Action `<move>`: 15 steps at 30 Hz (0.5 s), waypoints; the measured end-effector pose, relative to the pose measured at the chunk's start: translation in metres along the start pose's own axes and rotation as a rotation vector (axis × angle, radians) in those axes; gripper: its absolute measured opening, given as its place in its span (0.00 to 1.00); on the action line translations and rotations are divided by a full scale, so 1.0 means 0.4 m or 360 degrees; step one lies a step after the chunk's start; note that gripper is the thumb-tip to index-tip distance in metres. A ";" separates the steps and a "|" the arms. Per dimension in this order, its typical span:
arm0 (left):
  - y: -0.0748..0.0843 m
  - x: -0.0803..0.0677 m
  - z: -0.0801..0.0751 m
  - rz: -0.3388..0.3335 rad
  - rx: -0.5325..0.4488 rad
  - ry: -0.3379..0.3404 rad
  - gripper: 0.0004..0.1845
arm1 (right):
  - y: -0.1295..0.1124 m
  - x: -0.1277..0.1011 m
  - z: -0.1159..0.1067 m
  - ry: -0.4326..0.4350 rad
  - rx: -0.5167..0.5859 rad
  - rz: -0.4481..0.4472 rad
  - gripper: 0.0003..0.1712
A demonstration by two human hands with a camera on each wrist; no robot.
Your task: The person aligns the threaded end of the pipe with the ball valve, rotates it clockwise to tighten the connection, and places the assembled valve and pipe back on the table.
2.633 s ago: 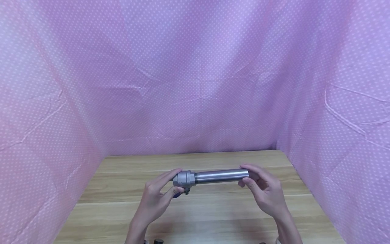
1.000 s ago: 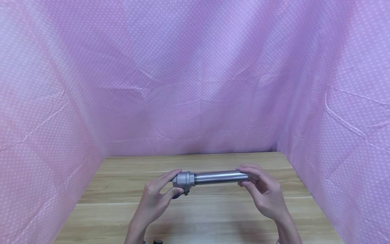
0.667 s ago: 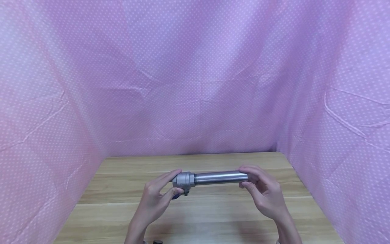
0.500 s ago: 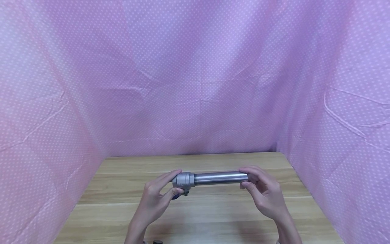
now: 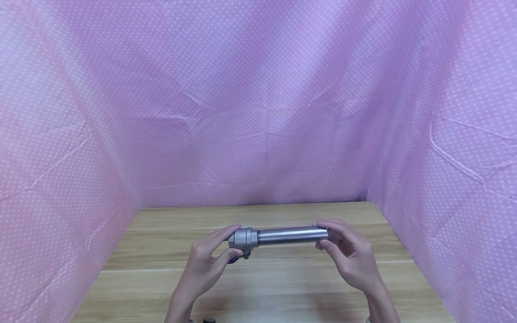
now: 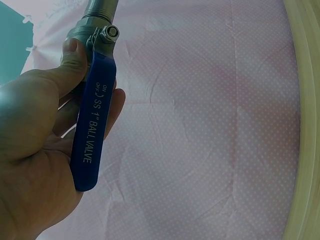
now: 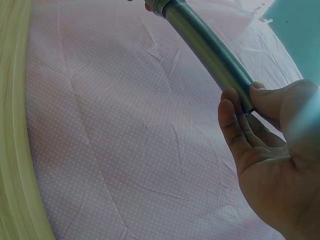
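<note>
My left hand (image 5: 208, 260) grips a metal ball valve (image 5: 243, 238) between thumb and fingers, above the table. The valve's blue lever handle (image 6: 93, 122), lettered "SS 1" BALL VALVE", lies along the palm in the left wrist view. From the valve's right side a shiny steel pipe (image 5: 292, 234) runs nearly level to the right, its threaded end at the valve's hex collar. How deep the thread sits inside is hidden. My right hand (image 5: 353, 255) pinches the pipe's free end with the thumb below and fingers above; the right wrist view shows thumb and fingertips touching the pipe (image 7: 210, 52).
A wood-grain table (image 5: 274, 287) lies below both hands. Pink dotted cloth (image 5: 258, 112) hangs behind it and along both sides. A small dark object (image 5: 209, 320) shows at the bottom edge near the left wrist; its kind cannot be made out.
The right fingers have shifted slightly on the pipe's end, and a little less thread shows at the collar than earlier. The left hand and valve stay almost where they were.
</note>
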State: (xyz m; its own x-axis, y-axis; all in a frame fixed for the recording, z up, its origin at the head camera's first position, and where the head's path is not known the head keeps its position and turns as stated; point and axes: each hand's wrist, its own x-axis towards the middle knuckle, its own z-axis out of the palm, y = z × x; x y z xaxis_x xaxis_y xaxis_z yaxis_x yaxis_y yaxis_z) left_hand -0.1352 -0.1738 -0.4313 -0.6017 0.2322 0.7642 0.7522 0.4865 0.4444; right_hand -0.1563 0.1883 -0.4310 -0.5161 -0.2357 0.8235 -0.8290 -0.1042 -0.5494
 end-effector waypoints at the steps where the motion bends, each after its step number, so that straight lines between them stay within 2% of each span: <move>1: 0.000 0.000 0.000 0.0009 0.0001 0.0005 0.38 | 0.000 0.000 0.000 -0.0007 0.0019 -0.0003 0.31; 5: 0.000 0.001 0.002 0.0040 0.0012 0.0025 0.39 | 0.002 0.001 0.001 -0.0026 0.0058 -0.0011 0.32; 15: 0.001 -0.001 0.003 0.0030 0.0010 0.0023 0.39 | 0.001 0.001 0.002 -0.0036 0.0059 -0.0015 0.32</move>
State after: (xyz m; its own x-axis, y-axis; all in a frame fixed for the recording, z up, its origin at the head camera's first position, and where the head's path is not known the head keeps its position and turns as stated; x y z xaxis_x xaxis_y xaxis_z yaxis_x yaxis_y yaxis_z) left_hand -0.1350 -0.1728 -0.4319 -0.5836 0.2295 0.7790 0.7616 0.4876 0.4269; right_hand -0.1565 0.1874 -0.4309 -0.5029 -0.2565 0.8254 -0.8251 -0.1421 -0.5469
